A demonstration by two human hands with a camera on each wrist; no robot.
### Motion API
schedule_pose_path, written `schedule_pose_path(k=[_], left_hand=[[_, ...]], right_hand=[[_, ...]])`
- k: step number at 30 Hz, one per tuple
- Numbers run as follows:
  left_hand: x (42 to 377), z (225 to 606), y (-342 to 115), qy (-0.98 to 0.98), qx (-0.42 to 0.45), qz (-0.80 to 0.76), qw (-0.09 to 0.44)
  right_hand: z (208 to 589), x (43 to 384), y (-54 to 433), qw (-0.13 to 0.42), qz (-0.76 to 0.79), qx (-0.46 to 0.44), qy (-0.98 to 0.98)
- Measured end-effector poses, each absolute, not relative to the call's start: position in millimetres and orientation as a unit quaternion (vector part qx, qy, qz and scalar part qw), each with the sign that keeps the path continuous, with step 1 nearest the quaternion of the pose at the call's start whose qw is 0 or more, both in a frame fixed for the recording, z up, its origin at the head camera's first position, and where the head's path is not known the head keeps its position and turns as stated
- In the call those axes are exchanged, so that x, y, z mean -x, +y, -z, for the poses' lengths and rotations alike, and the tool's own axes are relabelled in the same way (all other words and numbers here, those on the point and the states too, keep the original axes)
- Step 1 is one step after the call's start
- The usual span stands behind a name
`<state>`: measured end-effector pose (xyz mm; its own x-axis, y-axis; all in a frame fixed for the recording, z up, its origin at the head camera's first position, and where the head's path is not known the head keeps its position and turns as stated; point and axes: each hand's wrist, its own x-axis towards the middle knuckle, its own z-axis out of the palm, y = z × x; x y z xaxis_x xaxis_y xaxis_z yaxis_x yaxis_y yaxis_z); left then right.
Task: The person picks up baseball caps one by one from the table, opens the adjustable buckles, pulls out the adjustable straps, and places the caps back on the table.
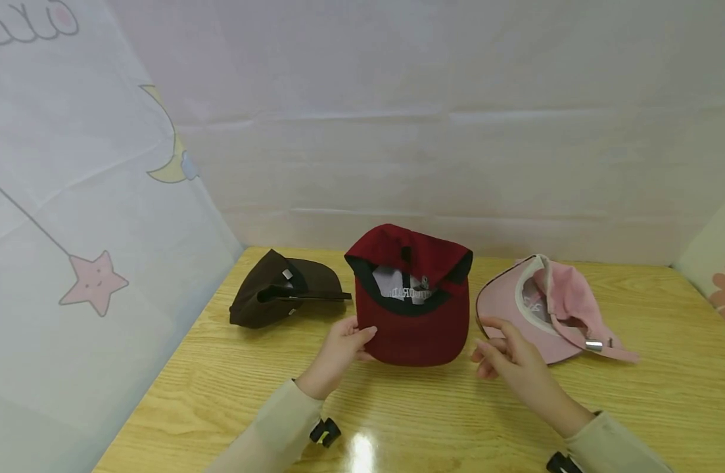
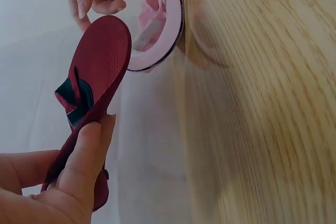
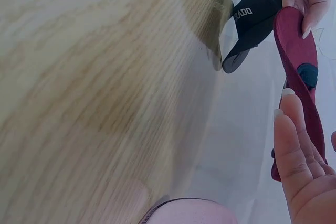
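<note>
Cap of dark-red fabric (image 1: 412, 310), curved brim (image 1: 421, 340) running crosswise, is held above yellow wood-grain table (image 1: 433, 420); from here I see left hand (image 1: 338, 348) nearer, pinching brim's left edge, right hand (image 1: 516, 358) loosely bent, holding nothing, just right of the opposite edge.

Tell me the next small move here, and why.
I'd probably ease the right grip onto the nearer edge of the red cap: the left grip alone pinches it, by the opposite edge, while the right one looks close but not in contact.
</note>
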<state>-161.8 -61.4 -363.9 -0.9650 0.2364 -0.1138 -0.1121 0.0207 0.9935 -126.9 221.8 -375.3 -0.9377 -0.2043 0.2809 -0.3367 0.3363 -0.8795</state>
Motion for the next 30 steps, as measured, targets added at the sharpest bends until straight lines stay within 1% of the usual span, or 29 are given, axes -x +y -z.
schedule_pose_path(k=[10, 18, 25, 30], left_hand=[[165.8, 367.9, -63.8, 0.699, -0.035, -0.700, 0.141], [166.1, 369.3, -64.3, 0.699, -0.044, -0.699, 0.147], [166.2, 368.7, -64.2, 0.707, -0.045, -0.688, 0.157], [167.4, 369.8, -64.0, 0.710, -0.042, -0.684, 0.161]], right_hand=[[378.4, 125.6, 231.4, 0.055, -0.561, -0.156, -0.811], [379.3, 124.1, 237.9, 0.059, -0.559, -0.156, -0.812], [374.9, 118.9, 240.9, 0.042, -0.554, -0.150, -0.818], [375.1, 117.2, 242.7, 0.046, -0.554, -0.150, -0.817]])
